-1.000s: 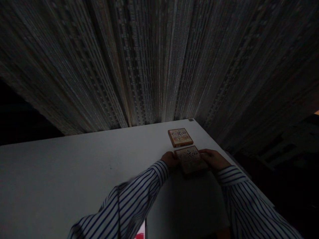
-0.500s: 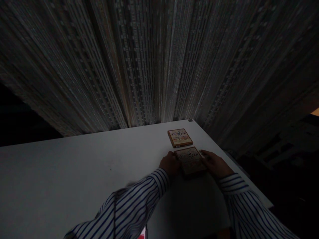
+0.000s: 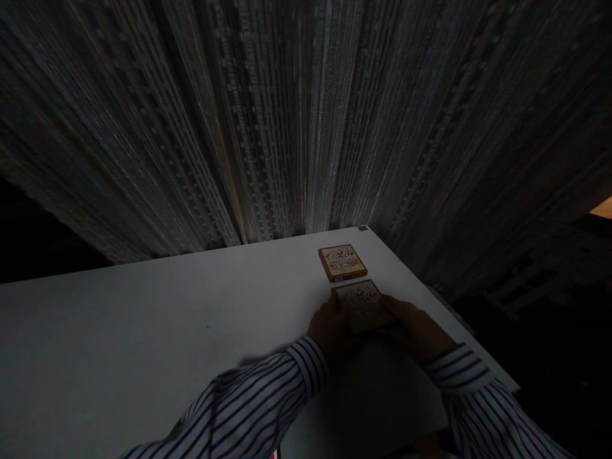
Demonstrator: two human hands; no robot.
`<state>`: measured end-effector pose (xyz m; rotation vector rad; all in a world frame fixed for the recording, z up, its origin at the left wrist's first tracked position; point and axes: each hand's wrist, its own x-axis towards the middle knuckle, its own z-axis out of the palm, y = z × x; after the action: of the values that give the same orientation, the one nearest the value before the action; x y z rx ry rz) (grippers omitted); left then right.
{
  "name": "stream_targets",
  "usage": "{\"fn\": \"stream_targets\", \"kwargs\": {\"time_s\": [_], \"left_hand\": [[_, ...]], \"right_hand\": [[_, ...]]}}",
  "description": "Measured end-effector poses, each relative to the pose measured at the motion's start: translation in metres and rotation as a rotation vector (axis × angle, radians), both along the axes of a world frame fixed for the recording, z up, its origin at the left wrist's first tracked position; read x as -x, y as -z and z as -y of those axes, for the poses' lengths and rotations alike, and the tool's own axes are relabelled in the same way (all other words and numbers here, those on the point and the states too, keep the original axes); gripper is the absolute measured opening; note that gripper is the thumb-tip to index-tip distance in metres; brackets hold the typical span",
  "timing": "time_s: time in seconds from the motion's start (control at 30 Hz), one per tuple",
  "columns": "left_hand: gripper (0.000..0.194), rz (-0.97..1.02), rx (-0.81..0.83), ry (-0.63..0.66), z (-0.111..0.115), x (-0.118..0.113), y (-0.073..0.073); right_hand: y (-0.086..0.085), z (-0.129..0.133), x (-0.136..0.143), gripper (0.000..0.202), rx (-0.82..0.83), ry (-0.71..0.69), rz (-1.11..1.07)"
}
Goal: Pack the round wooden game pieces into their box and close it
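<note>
A flat square box [image 3: 361, 305] with dark lettering and a brown border lies between my hands, dim in shadow. My left hand [image 3: 331, 326] grips its left edge, thumb along the side. On the other side, my right hand [image 3: 415, 326] holds the right edge, its thumb at the upper right corner and its fingers reaching toward the near edge. Whether the box rests on the table or is slightly raised, I cannot tell. Just beyond it lies a second, matching square box [image 3: 343, 261], flat on the white table [image 3: 157, 325], untouched and better lit.
A grey patterned string curtain [image 3: 306, 115] hangs behind the table's far edge. The table's right edge [image 3: 444, 303] runs close beside my right hand, with darkness past it. A small dark patch [image 3: 363, 228] marks the far right corner. Light is low throughout.
My right hand's fingers have slid from the right side toward the near edge of the close box, and both hands have closed in around it. The far box has stayed put.
</note>
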<state>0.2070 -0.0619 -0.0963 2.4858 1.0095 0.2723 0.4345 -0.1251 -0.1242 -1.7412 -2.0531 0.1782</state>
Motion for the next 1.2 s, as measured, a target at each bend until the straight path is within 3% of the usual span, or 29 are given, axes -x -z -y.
{"fn": "stream_targets", "kwargs": {"time_s": [0.53,0.73,0.9,1.2], "left_hand": [[0.072,-0.036,-0.051,-0.045,-0.005,-0.004,-0.001],[0.070,-0.044,-0.023,-0.050,-0.005,-0.004,-0.010],[0.070,-0.079,-0.018,-0.058,-0.005,-0.005,-0.013],[0.070,-0.091,-0.067,-0.069,-0.008,-0.006,-0.006]], "right_hand": [[-0.007,-0.009,0.004,0.062,0.014,0.035,0.027],[-0.011,-0.011,0.005,0.061,0.046,0.048,0.079],[-0.005,-0.013,0.001,0.061,-0.007,0.033,0.106],[0.007,-0.016,-0.005,0.062,-0.077,0.008,0.141]]}}
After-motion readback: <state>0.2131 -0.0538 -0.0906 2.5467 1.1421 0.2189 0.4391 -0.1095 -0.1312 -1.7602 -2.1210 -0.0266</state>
